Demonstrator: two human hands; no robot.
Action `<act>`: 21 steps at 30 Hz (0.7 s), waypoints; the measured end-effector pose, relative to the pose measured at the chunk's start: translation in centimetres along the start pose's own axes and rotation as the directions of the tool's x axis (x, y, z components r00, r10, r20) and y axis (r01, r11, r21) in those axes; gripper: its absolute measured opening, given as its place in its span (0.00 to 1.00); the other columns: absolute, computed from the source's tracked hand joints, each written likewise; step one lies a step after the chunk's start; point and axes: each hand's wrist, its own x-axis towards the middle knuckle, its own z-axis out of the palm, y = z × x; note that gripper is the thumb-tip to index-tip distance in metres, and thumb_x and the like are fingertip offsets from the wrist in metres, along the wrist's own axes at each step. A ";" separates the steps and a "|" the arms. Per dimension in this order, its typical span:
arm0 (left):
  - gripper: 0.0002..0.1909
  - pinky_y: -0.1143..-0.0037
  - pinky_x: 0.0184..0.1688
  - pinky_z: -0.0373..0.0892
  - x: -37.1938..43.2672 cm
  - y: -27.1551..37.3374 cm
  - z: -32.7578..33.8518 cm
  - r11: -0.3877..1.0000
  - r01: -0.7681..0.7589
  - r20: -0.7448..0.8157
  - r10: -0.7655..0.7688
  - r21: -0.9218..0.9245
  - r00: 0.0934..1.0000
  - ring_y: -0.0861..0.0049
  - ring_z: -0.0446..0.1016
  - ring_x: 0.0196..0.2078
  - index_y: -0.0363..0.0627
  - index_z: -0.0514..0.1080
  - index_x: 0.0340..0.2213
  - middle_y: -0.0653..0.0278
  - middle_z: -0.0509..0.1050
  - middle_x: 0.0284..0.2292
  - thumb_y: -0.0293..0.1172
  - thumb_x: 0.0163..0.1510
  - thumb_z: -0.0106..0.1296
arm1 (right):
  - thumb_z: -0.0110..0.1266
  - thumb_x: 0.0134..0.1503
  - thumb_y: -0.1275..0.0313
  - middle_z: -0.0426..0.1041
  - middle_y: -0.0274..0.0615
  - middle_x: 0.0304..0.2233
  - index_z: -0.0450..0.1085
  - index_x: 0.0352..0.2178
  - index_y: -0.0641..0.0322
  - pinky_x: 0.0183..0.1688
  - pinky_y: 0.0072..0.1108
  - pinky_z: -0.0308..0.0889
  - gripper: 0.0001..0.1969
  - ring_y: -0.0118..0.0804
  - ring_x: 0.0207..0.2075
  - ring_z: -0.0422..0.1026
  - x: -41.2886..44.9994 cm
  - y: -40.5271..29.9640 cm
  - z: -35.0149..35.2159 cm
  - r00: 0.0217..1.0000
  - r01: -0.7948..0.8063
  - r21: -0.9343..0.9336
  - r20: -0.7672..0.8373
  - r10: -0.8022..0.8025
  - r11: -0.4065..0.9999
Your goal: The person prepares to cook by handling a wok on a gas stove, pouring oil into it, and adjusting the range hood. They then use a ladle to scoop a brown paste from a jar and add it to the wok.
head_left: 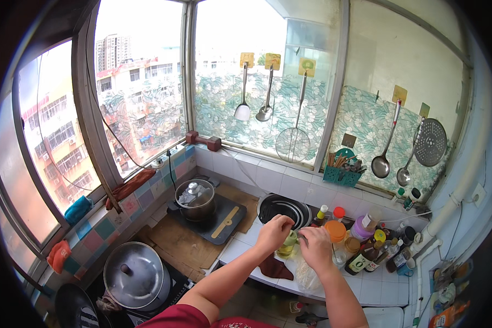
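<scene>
My left hand [275, 233] is raised over the tiled counter, its fingers bent near a jar of yellow oil [287, 246]. Close to its right, my right hand [314, 242] has its fingers curled above a clear plastic bag [307, 272] with pale contents. The fingertips of the two hands nearly meet; whether something thin is between them cannot be told. A dark brown cloth [275, 268] lies on the counter below the jar. Behind the hands stands a round black and metal basin or pan [285, 210], partly hidden by my left hand.
A glass-lidded pot [195, 199] sits on an induction cooker [225, 225]. At lower left are a large lidded pot [133, 274] and a dark wok [76, 305]. Sauce bottles [363, 257] and an orange-lidded jar [335, 231] crowd the right counter. Ladles [380, 166] hang behind.
</scene>
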 end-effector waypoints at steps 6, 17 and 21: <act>0.07 0.73 0.34 0.68 8.7 -4.3 -1.5 0.993 0.097 -0.111 -0.090 0.062 0.990 0.67 0.73 0.32 0.46 0.73 0.31 0.63 0.72 0.30 0.30 0.49 0.48 | 0.55 0.45 0.74 0.71 0.37 0.36 0.70 0.34 0.58 0.51 0.32 0.57 0.11 0.41 0.41 0.67 11.2 4.0 3.6 0.987 0.160 0.050 -0.031 -0.159 0.986; 0.21 0.76 0.40 0.67 31.4 -21.9 -9.3 0.866 0.266 -0.227 -0.385 -0.423 0.894 0.77 0.69 0.41 0.38 0.63 0.47 0.61 0.70 0.42 0.29 0.50 0.49 | 0.53 0.46 0.70 0.65 0.39 0.47 0.69 0.43 0.57 0.56 0.30 0.53 0.19 0.40 0.49 0.63 32.5 4.4 14.1 0.955 0.286 -0.083 0.111 -0.276 0.955; 0.33 0.72 0.44 0.66 39.6 -25.5 -10.7 0.693 0.375 -0.112 -0.547 -0.616 0.829 0.71 0.65 0.48 0.42 0.52 0.54 0.57 0.62 0.50 0.33 0.49 0.51 | 0.52 0.48 0.71 0.61 0.43 0.51 0.66 0.46 0.58 0.58 0.32 0.49 0.21 0.42 0.53 0.60 39.8 3.4 16.5 0.946 0.298 -0.152 0.181 -0.270 0.943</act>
